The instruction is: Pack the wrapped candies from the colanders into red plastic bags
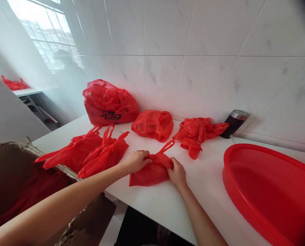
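A red plastic bag [149, 175] lies on the white table in front of me, one loop handle sticking up at its far side. My left hand [139, 160] grips its upper left part with curled fingers. At the bag's right edge, my right hand [177, 173] pinches the plastic, the fingertips partly hidden. Just left of my left hand rest two more red plastic bags, one nearer [105, 155] and one farther left [77, 150], both with handles bunched up. Behind the held bag sits a rounded red bag [148, 125].
A big red bag with black lettering [111, 106] stands against the tiled wall. Crumpled red bags [197, 131] lie near a dark thermos [234, 123]. A red plastic basket [231, 181] fills the right side. An open cardboard box [9, 160] holding red material adjoins the table's left edge.
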Available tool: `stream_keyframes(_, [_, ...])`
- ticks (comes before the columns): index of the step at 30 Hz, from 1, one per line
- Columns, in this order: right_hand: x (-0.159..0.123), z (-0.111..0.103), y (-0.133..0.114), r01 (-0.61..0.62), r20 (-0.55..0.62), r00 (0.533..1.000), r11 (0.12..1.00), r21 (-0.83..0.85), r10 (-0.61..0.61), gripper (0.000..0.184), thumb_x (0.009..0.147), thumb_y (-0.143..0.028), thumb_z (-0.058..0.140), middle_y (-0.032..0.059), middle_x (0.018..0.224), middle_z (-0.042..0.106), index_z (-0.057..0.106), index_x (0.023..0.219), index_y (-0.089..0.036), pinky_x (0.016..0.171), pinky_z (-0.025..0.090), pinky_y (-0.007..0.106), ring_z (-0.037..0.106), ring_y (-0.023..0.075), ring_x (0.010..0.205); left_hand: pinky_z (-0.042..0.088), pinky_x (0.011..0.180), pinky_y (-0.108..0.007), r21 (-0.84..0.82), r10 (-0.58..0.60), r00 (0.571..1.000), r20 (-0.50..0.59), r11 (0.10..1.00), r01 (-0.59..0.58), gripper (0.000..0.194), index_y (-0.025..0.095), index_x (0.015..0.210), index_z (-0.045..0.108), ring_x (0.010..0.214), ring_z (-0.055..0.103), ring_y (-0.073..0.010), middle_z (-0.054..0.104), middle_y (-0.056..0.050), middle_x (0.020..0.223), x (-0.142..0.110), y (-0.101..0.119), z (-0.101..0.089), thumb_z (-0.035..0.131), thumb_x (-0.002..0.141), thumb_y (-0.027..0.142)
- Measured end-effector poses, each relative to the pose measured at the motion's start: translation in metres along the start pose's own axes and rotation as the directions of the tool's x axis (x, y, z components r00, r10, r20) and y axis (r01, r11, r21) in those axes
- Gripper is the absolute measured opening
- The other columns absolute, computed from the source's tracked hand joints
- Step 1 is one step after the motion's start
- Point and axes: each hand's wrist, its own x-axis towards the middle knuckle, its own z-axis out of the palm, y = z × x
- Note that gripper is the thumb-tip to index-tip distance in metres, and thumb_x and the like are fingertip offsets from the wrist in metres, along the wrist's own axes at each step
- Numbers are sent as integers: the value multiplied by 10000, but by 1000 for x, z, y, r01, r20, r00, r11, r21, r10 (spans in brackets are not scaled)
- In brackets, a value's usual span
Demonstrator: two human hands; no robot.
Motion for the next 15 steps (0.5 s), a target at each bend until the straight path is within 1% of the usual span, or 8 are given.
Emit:
stream_keyframes(2, [-2, -3, 2, -8, 48, 999, 979, 204, -2, 192, 845, -372, 553, 15, 879, 625, 556, 942, -206, 657, 438, 262, 537, 160, 724, 474, 633, -307, -102, -14, 1000, 1, 995, 14, 254, 186, 807, 613, 712, 616, -194, 633, -19, 736, -18, 4, -25, 525, 871, 416])
stream_keyframes(4, [-4, -5, 5, -57, 82, 996, 922, 383, 28, 339, 813, -475, 606, 23, 897, 614, 562, 1015, -206, 672, 461, 269, 538, 159, 730, 486, 612, -276, -211, -26, 1000, -16, 977, 22, 312, 186, 845, 605, 710, 623, -172, 647, -8, 760, -41, 8, -61, 483, 884, 471])
stream_keyframes(7, [-7, -6, 8, -111, 88, 993, 908, 404, 83, 413, 815, -557, 582, 41, 917, 614, 572, 1023, -200, 752, 474, 298, 565, 180, 810, 534, 703, -283, -366, -93, 989, -112, 930, 46, 411, 183, 1079, 582, 850, 657, -166, 689, -19, 948, -90, 3, -125, 406, 908, 513])
stream_keyframes(8, [-7, -5, 8, -115, 90, 992, 922, 370, 88, 415, 826, -573, 559, 49, 930, 621, 577, 1007, -200, 772, 473, 307, 575, 188, 838, 536, 707, -297, -474, -193, 958, -213, 878, 71, 452, 165, 1144, 575, 845, 663, -169, 695, -17, 928, -110, -2, -147, 463, 879, 514])
stream_keyframes(9, [-8, -5, 8, -116, 99, 991, 939, 325, 88, 416, 833, -585, 539, 54, 939, 630, 583, 989, -202, 780, 472, 315, 584, 196, 857, 524, 729, -309, -537, -299, 904, -305, 838, 95, 505, 157, 1235, 545, 874, 661, -169, 696, -6, 938, -131, -11, -167, 495, 869, 502])
stream_keyframes(11, [-9, -4, 8, -109, 125, 989, 970, 219, 82, 414, 836, -597, 517, 58, 953, 645, 592, 966, -211, 776, 473, 328, 599, 211, 877, 489, 750, -341, -577, -464, 750, -471, 805, 136, 590, 147, 1338, 483, 898, 647, -184, 703, 23, 930, -177, -37, -201, 520, 860, 492])
stream_keyframes(13, [-9, -2, 8, -99, 143, 986, 986, 131, 80, 413, 835, -602, 501, 57, 967, 656, 598, 962, -221, 776, 478, 343, 610, 222, 890, 477, 771, -381, -637, -574, 671, -470, 746, 192, 642, 175, 1361, 475, 940, 629, -229, 721, 52, 927, -223, -73, -222, 562, 829, 523])
stream_keyframes(15, [-8, -1, 9, -100, 151, 985, 992, 83, 87, 416, 832, -605, 491, 53, 983, 664, 603, 970, -230, 787, 485, 355, 620, 228, 901, 484, 785, -414, -703, -691, 624, -364, 644, 303, 661, 218, 1334, 509, 975, 623, -258, 738, 73, 905, -263, -115, -230, 625, 773, 548])
